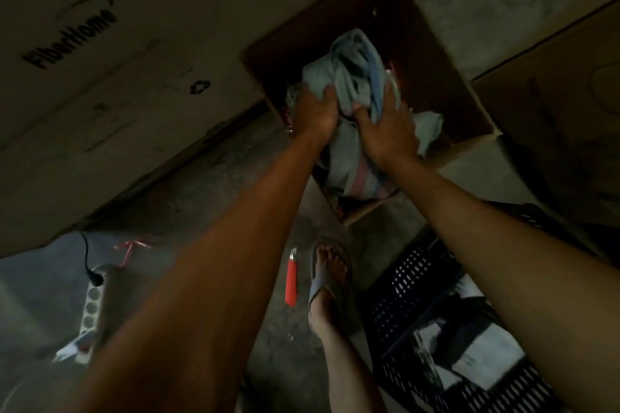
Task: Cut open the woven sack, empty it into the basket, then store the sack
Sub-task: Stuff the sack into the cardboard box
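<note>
The woven sack [352, 77], pale grey-blue with a red and blue stripe near its lower end, is crumpled inside an open cardboard box [446, 54] on the floor. My left hand [315, 111] presses down on the sack's left side. My right hand [385, 131] grips its right side, fingers closed over the fabric. The black perforated plastic basket [412, 282] stands at the lower right with dark and white items inside. A red utility knife [291, 278] lies on the concrete floor beside my sandalled foot [330, 275].
A large "FiberHome" cardboard carton [100, 60] fills the left. Another carton [553, 94] stands at the right. A white power strip [92, 305] with a black plug and a piece of red string [131, 250] lie on the floor at the lower left.
</note>
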### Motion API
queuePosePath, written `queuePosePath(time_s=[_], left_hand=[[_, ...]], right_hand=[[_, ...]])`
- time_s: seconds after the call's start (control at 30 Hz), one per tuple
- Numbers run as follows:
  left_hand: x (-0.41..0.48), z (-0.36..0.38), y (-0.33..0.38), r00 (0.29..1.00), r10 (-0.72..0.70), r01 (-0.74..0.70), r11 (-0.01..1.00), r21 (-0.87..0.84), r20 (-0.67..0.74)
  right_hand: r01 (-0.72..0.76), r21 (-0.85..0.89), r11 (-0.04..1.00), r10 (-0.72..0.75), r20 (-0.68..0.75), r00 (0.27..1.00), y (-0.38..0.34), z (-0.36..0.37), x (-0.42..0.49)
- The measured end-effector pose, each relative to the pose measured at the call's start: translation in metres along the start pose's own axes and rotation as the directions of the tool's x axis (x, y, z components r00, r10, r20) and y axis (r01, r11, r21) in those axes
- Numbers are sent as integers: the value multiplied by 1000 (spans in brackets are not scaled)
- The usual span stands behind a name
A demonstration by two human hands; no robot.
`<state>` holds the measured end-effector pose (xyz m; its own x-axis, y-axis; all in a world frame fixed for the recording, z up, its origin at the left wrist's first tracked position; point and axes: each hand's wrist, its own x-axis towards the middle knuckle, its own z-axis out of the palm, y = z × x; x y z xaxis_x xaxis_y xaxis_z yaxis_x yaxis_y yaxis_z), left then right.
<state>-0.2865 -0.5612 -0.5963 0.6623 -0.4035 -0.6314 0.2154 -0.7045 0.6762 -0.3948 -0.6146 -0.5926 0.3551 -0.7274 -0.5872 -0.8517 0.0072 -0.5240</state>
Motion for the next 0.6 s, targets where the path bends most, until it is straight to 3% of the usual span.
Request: queuePosePath(time_s=[0.1,0.17,0.23,0.33,0.43,0.53,0.6], left_hand=[[-73,-54,7,954,299,-301,945,129,35],[-120,-91,-21,943,331,-332,920,209,41],[-165,-125,-67,960,277,-274,916,293,31],[-222,-171,-155,996,89,-85,914,396,8],[-259,-206,-247,995,-103,97,878,469,-13],[-270,-222,-341,976,-217,187,830,526,-3],[-262,-222,-402,969,-247,201,801,564,5]], right_hand=[[98,-173,980,-114,-86,990,-20,-15,-80],[201,-219,955,-229,-108,968,-25,-12,-140],[274,-198,941,-295,-88,951,-22,5,-198],[206,-184,961,-201,45,979,-2,55,-272],[190,-308,932,-147,160,976,28,125,-313],[97,-431,897,17,255,967,58,187,-321],[-16,-495,869,153,237,959,81,234,-308]])
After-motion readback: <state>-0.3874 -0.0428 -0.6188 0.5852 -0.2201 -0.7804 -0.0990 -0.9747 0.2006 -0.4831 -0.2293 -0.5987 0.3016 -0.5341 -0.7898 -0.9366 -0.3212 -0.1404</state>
